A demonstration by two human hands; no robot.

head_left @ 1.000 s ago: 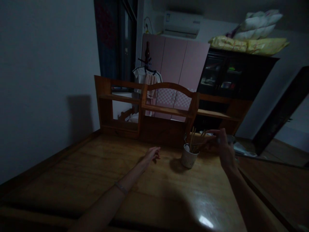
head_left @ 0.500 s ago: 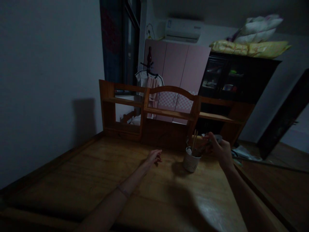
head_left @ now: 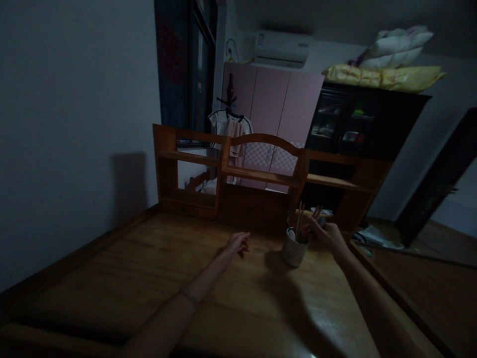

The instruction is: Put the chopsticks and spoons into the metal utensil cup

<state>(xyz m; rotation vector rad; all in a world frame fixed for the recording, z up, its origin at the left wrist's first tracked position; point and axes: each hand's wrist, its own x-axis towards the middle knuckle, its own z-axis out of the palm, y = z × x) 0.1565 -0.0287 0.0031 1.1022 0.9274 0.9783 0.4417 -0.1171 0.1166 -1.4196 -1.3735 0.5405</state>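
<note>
A small white cup (head_left: 293, 253) stands on the wooden table (head_left: 186, 268), holding chopsticks (head_left: 299, 216) and a spoon. My right hand (head_left: 324, 233) is just right of the cup's rim, fingers pinched on chopsticks standing in the cup. My left hand (head_left: 235, 243) rests on the table to the left of the cup, fingers loosely spread and holding nothing. The room is dim and fine detail is hard to see.
A wooden shelf unit (head_left: 261, 174) stands along the table's far edge behind the cup. A grey wall runs on the left. Behind are a pink wardrobe (head_left: 276, 109), a dark cabinet (head_left: 357, 124) with bedding on top, and an air conditioner (head_left: 281, 47).
My right hand came down and left from above the cup to its rim and closed on the chopsticks. My left hand has stayed in place.
</note>
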